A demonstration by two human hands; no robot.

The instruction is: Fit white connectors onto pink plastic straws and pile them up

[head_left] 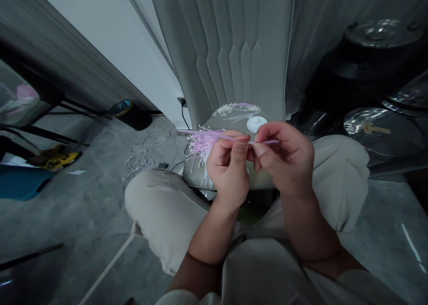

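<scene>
My left hand and my right hand meet above a grey chair seat, both pinching a thin pink strand. The strand runs left into a bundle of pink and white thin strips that fans out past my left thumb. My left thumb and forefinger press the strand near its middle; my right fingers pinch it just to the right, with a short end sticking out. More small white strips and a round white disc lie farther back on the seat.
The grey padded chair back stands upright ahead. My knees in beige trousers flank the seat. White cables lie on the grey floor at left. A blue and yellow object sits far left. Shiny metal lids stack at right.
</scene>
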